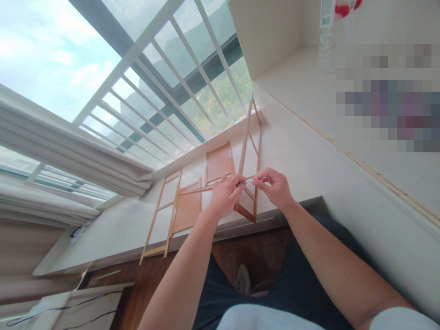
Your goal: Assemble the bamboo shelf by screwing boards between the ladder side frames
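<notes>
My left hand point(227, 196) is closed, fingers bent around something small and dark metallic; a wooden bar runs leftward from just behind it. Across a short gap, my right hand point(275, 185) pinches a thin, light-coloured piece pointing toward the left hand. Its exact kind is too small to make out. Both hands are in front of a wooden ladder-like frame point(243, 149) standing on the sill. Further left, a second wooden frame point(168, 230) is on the sill beside a flat wooden panel point(187, 210). Another wooden panel point(220, 162) lies behind my left hand.
A barred window point(178, 82) rises behind the white sill point(120, 229), with curtains point(113, 146) at left. To the right is a pale ledge point(309, 91) with a plastic bottle point(326, 46). Below are a dark wooden floor point(154, 279) and a white cabinet point(89, 302) with cables.
</notes>
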Action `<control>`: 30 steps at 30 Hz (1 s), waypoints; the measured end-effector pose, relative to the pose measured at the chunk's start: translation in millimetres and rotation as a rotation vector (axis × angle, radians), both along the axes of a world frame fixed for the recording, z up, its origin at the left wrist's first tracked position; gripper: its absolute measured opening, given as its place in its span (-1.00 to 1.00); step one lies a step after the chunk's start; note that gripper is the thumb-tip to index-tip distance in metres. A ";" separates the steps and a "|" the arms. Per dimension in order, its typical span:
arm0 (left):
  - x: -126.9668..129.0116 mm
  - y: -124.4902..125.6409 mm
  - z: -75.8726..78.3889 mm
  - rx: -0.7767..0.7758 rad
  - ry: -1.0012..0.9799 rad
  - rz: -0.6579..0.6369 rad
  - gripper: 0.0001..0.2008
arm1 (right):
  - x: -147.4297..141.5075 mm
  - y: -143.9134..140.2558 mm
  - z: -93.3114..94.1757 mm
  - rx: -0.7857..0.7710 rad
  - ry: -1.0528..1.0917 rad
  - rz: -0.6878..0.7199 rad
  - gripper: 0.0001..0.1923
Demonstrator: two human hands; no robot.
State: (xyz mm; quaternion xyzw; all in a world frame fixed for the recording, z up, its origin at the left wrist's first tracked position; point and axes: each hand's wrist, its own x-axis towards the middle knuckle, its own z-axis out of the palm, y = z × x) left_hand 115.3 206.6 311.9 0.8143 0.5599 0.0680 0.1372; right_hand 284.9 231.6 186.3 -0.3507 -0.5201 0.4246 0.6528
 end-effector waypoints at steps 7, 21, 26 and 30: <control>0.3 -0.8 0.5 0.001 -0.009 0.004 -0.74 | -0.9 -0.9 0.5 0.002 0.006 0.018 -0.64; 1.1 -1.2 2.1 -0.012 0.006 0.018 -0.73 | -1.2 -1.6 0.9 0.008 0.006 0.031 -0.64; 1.8 -1.1 2.5 -0.007 0.008 0.017 -0.72 | -1.4 -1.4 0.1 0.005 0.025 0.053 -0.65; 1.4 -1.0 2.0 -0.002 -0.001 0.011 -0.73 | -0.9 -1.9 0.5 0.007 0.020 0.051 -0.65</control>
